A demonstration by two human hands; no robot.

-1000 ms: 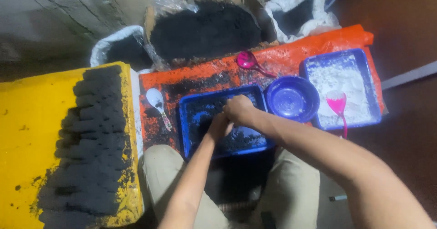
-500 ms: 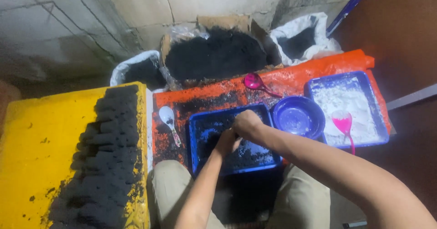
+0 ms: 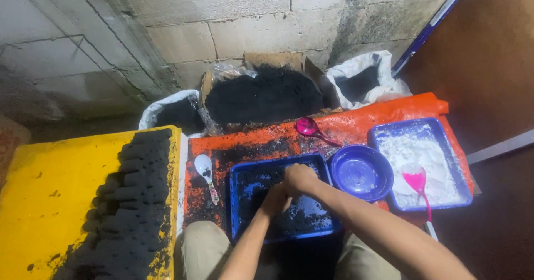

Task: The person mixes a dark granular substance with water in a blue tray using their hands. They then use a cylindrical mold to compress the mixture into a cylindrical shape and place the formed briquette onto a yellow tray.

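Both hands meet over the blue tray [image 3: 245, 213] of black powder at the six o'clock edge of the orange sheet [image 3: 389, 110]: the left hand [image 3: 275, 199] and right hand [image 3: 300, 178] press together, fingers curled around a dark lump barely visible between them. To shape it well, I judge, squeeze evenly over the tray so crumbs fall back in, with the finished black blocks [image 3: 133, 202] at nine o'clock.

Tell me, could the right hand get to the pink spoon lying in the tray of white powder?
Probably yes. The right hand is over the blue tray of black mix, and the pink spoon lies uncovered on the white powder tray. Only the low blue bowl sits between.
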